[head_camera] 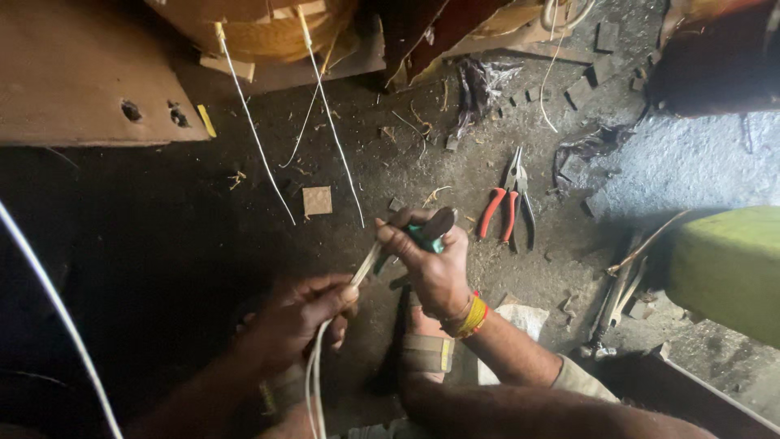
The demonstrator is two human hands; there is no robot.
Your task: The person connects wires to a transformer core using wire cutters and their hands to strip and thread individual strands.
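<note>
White sleeved wire [366, 264] sits between your two hands, low centre of view, just above the dark floor [162, 244]. Its tail runs down from your left fist toward the bottom edge as two pale strands.

Your left hand [296, 321] is closed around the wire, thumb and forefinger pinched on it near where it leaves the fist, pointing up and right.

Your right hand [431, 260] is curled shut on a teal-handled tool [431, 232]; its dark upper end sticks out past your fingers. The tool's working end meets the wire tip, but I can't tell whether it bites or just touches. Yellow and red bangles on that wrist.

Around it:
- Red-handled pliers [500, 207] lie on the floor just right of your right hand, with a second dark-handled pair touching them.
- Small square cardboard piece [317, 200] up-left of the hands.
- Two long white wires [333, 138] run from the copper-wound coil [260, 32] at the top edge down toward the hands, ends loose on the floor.
- Brown board [73, 81] top left.
- Green block [731, 268] right edge, metal rods beside it.
- Another white wire crosses the bottom-left corner.
</note>
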